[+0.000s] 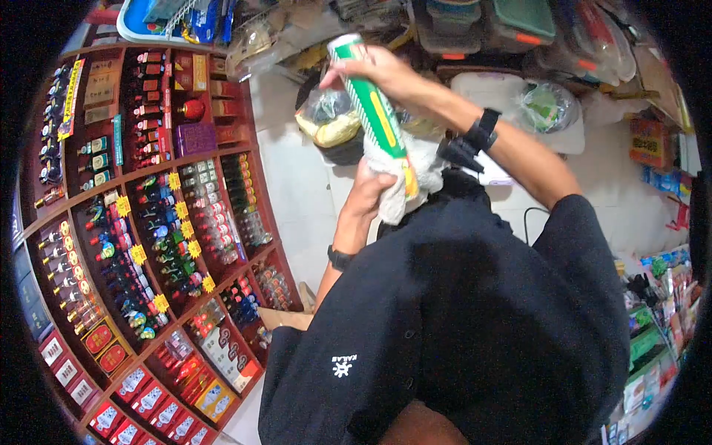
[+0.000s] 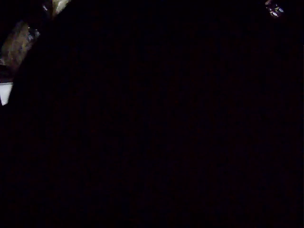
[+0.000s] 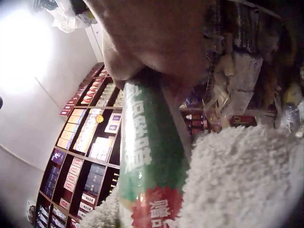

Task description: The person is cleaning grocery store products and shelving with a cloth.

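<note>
A green, white and yellow cylinder (image 1: 377,111) is held at a slant in the head view. My right hand (image 1: 386,73) grips its upper end, with the white cap end sticking out past the fingers. Lower down, my left hand (image 1: 365,196) holds a white fluffy cloth (image 1: 393,174) wrapped around the cylinder's other end. In the right wrist view, my right hand (image 3: 152,38) closes over the top of the green cylinder (image 3: 154,142), and the cloth (image 3: 237,180) lies around its lower part. The left wrist view is almost wholly dark.
Wooden shelves (image 1: 167,167) full of bottles and boxes stand at the left. A yellowish bag (image 1: 330,126) lies beyond the hands, and a white stool-like surface (image 1: 571,137) holds a bagged green item (image 1: 545,104). Plastic bins (image 1: 523,26) are at the top; packaged goods (image 1: 653,348) line the right.
</note>
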{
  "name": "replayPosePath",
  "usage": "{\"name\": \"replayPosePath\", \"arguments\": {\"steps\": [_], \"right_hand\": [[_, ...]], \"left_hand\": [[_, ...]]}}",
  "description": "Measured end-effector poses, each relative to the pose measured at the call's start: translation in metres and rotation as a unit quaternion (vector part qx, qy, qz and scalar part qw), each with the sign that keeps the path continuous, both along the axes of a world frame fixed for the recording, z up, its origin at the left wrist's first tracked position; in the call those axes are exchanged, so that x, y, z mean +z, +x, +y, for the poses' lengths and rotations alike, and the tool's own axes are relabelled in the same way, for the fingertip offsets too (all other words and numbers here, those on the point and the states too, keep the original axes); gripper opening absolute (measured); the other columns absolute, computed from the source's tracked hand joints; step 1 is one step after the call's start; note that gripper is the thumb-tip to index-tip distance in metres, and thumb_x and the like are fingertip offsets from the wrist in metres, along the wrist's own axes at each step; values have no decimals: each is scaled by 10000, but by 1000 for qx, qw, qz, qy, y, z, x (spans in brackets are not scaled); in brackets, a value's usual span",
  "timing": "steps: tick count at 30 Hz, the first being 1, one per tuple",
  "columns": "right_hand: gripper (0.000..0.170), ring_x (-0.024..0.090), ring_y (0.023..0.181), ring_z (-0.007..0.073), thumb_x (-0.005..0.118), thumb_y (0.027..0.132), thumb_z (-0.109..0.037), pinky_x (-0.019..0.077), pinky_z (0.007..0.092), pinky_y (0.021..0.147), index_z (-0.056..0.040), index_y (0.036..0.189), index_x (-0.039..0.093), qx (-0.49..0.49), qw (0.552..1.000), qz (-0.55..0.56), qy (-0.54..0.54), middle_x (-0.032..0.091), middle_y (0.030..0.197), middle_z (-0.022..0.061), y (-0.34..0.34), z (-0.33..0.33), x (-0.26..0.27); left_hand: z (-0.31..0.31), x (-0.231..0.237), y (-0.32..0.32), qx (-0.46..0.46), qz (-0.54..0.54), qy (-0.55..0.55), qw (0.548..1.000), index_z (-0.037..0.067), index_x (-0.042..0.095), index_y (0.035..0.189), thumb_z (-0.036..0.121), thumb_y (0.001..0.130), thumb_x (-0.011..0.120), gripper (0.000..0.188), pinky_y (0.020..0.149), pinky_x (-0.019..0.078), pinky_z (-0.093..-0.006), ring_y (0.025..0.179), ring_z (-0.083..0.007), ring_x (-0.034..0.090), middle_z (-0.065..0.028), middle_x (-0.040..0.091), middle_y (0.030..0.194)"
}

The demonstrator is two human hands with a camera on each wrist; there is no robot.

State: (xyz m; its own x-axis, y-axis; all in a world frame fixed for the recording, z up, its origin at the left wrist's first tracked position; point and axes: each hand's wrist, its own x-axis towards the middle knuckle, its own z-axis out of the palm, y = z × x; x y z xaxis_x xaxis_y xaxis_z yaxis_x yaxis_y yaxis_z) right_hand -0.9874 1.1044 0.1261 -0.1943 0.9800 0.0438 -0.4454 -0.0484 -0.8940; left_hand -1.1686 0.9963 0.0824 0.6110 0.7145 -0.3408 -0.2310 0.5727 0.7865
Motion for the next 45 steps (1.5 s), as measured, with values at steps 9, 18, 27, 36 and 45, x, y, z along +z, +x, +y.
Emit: {"name": "replayPosePath", "arguments": {"steps": [9, 18, 27, 36, 45], "right_hand": [[332, 594, 1024, 134, 633, 955, -296, 462, 301, 928, -21, 1139, 656, 118, 991, 39, 45, 677, 1080, 51, 20, -56, -24], [220, 568, 970, 103, 596, 972, -187, 467, 276, 881, -2, 1091, 586, -266, 953, -135, 59, 600, 1091, 55, 110, -114, -35], [215, 546, 726, 59, 653, 926, -177, 466, 235, 666, 20, 987, 590, -58, 966, -250, -14, 642, 817, 23, 118, -194, -35], [279, 445, 725, 20, 663, 954, -265, 384, 209, 626, 5, 927, 596, 34, 994, -70, -73, 534, 802, -51, 131, -195, -47], [340, 571, 836, 76, 608, 980, -276, 482, 250, 736, -9, 1186, 652, 136, 988, -45, -59, 669, 942, 8, 136, -189, -96]], "left_hand": [[31, -9, 12, 7, -91, -49, 995, 30, 317, 1450, 162, 788, 678, 766, 1020, 475, -386, 1195, -252, 560, -102, 538, 1295], [37, 53, 80, 67, 27, 125, 989, -1, 428, 1362, 67, 916, 540, 464, 937, 504, -350, 1083, -191, 602, -78, 585, 1202], [19, 55, 126, 116, 3, 148, 982, 7, 488, 1310, 389, 993, 550, 500, 890, 526, -339, 1057, -169, 617, -73, 621, 1183], [11, 51, 144, 144, -27, 83, 986, 25, 486, 1306, 365, 1024, 484, 441, 872, 547, -352, 1021, -174, 640, -82, 629, 1169], [32, 18, 103, 214, -89, 7, 973, 63, 454, 1380, 376, 797, 719, 713, 1010, 498, -472, 1174, -300, 584, -121, 585, 1305]]}}
